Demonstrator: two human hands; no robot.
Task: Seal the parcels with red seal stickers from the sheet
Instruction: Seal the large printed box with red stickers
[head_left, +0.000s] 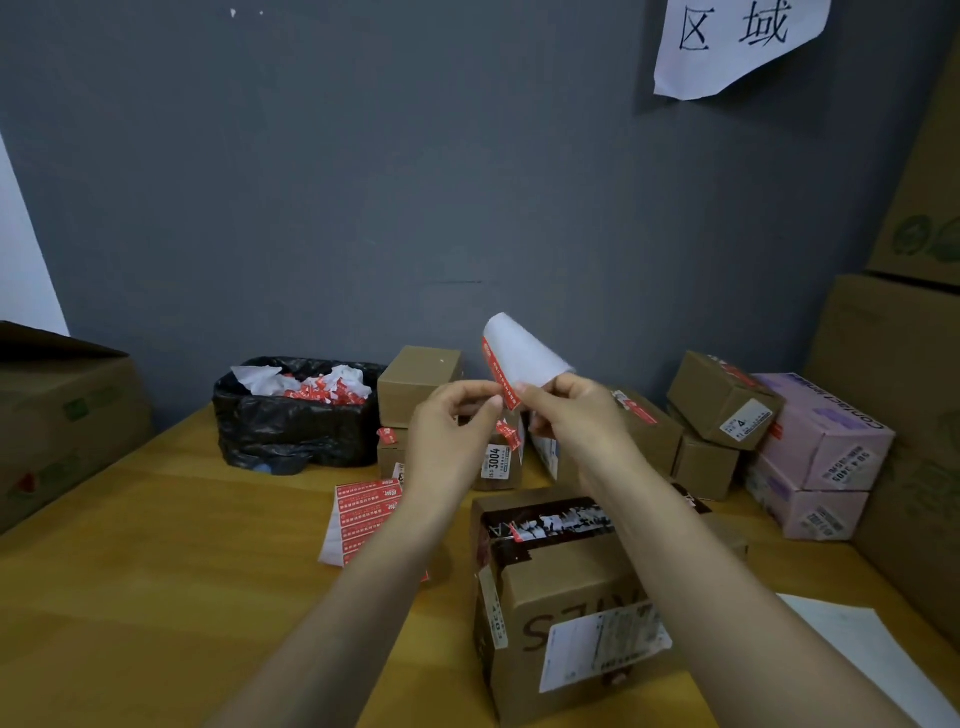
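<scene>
up over the desk (156, 571), left hand (457, 431) fingers pinch the red seal sticker (503, 382), right hand (576, 415) fingers grip the curled sheet (522, 348). peel crooked and it could tear or fold onto itself before reaching the parcel (566, 587).

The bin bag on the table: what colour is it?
The bag is black, seen best in the head view.

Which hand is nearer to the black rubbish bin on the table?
Left. The left hand is to the right of the bin; the right hand is farther right, beyond the left one. Both pinch a sticker sheet.
</scene>
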